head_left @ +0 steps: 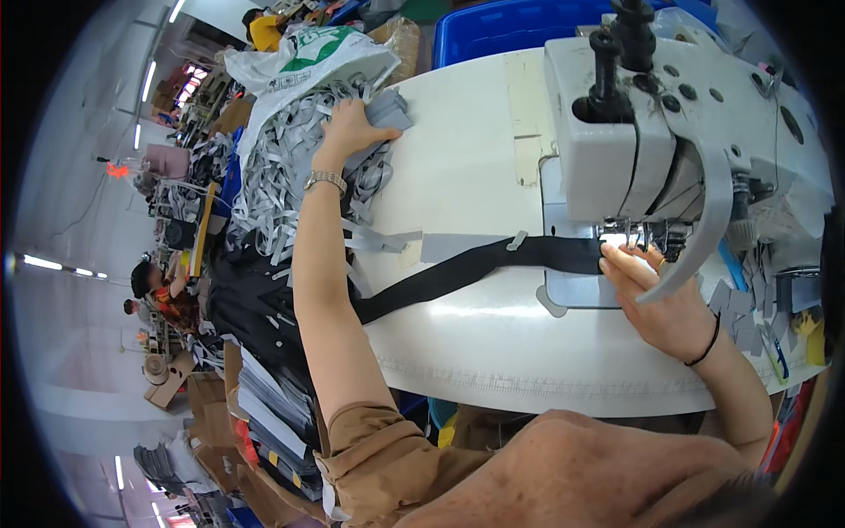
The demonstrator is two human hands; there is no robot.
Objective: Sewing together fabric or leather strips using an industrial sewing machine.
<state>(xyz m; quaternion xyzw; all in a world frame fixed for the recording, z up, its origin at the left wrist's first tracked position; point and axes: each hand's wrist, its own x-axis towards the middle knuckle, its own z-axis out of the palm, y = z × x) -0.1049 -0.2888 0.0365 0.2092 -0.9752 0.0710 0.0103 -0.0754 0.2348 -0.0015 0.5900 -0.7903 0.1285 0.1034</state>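
My left hand [356,132] reaches onto the pile of grey strips [282,167], fingers spread over small grey pieces [387,110]; whether it lifts any is hidden. My right hand [647,295] holds the long black band [554,253] under the white sewing machine's [598,163] needle area, fingertips close to the presser parts. The band runs left across the table [458,352] into a heap of black fabric [255,290]. A small grey tab [518,238] lies on the band, near a flat grey strip [458,246].
A blue bin [466,35] and white sack [308,62] sit behind. Grey scraps and scissors [775,352] lie at right. Stacked grey pieces [273,405] stand in a box below left. Co-workers [158,290] are at left, another [262,31] at the back.
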